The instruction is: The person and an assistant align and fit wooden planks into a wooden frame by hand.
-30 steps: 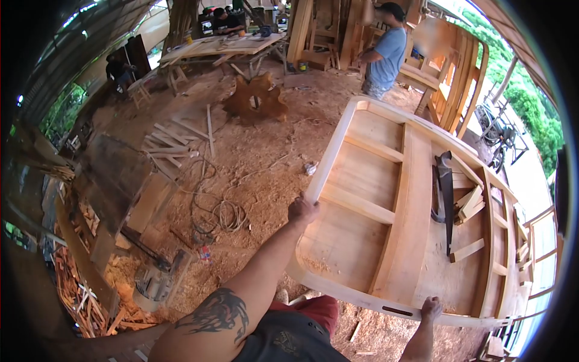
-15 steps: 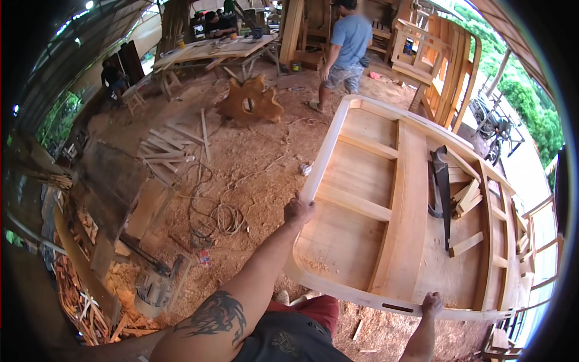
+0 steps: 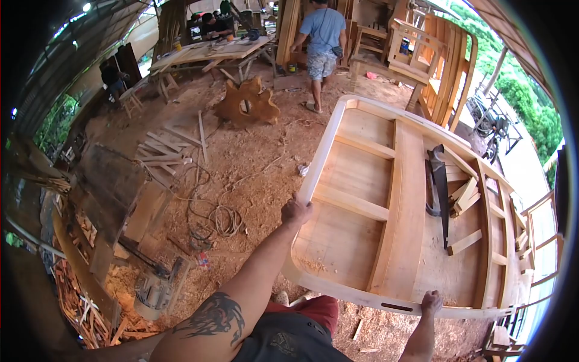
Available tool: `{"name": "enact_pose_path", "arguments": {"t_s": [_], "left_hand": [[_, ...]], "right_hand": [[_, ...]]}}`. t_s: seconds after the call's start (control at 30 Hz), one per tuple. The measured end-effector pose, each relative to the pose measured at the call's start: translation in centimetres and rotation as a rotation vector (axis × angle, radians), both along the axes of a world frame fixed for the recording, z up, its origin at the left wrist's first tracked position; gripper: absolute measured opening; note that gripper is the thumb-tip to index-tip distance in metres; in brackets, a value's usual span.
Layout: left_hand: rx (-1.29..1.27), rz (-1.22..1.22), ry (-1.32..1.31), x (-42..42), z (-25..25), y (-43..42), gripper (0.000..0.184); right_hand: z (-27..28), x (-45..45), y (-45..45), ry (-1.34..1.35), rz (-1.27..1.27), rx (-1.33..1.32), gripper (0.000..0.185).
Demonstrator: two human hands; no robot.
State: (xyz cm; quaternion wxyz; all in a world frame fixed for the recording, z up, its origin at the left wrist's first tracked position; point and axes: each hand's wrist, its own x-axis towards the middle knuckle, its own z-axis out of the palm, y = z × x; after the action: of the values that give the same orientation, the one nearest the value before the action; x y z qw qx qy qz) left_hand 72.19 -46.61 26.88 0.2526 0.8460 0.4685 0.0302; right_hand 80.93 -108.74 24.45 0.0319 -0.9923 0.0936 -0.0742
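A large wooden panel [image 3: 407, 205] with a raised rim and cross battens lies in front of me, its framed underside up. My left hand [image 3: 296, 209] is closed around the rim at its left end. Along the near edge, my right hand [image 3: 432, 301] grips the rim, close to a dark slot. On the panel rest a handsaw [image 3: 441, 193], several small wood blocks [image 3: 464, 196] and a loose block [image 3: 464, 242]. Sawdust is scattered in the near left corner.
Coiled cord [image 3: 220, 220] and wood strips [image 3: 161, 148] lie on the dusty floor to the left. A power tool [image 3: 154, 289] sits at lower left. Beyond are a star-shaped wood slab [image 3: 247, 104], a worktable [image 3: 208, 51], stacked wooden frames [image 3: 443, 66] and a walking person [image 3: 322, 45].
The person in the blue shirt has walked to the left and farther away. My hands keep their hold on the panel, which stays almost where it was.
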Motion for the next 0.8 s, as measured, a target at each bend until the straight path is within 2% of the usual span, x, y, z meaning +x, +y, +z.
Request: {"name": "enact_pose_path", "arguments": {"t_s": [0.8], "left_hand": [[0.007,0.01,-0.021,-0.05,0.14,-0.04,0.059]], "right_hand": [[0.63,-0.02,0.31,0.061,-0.016,-0.003,0.031]]}}
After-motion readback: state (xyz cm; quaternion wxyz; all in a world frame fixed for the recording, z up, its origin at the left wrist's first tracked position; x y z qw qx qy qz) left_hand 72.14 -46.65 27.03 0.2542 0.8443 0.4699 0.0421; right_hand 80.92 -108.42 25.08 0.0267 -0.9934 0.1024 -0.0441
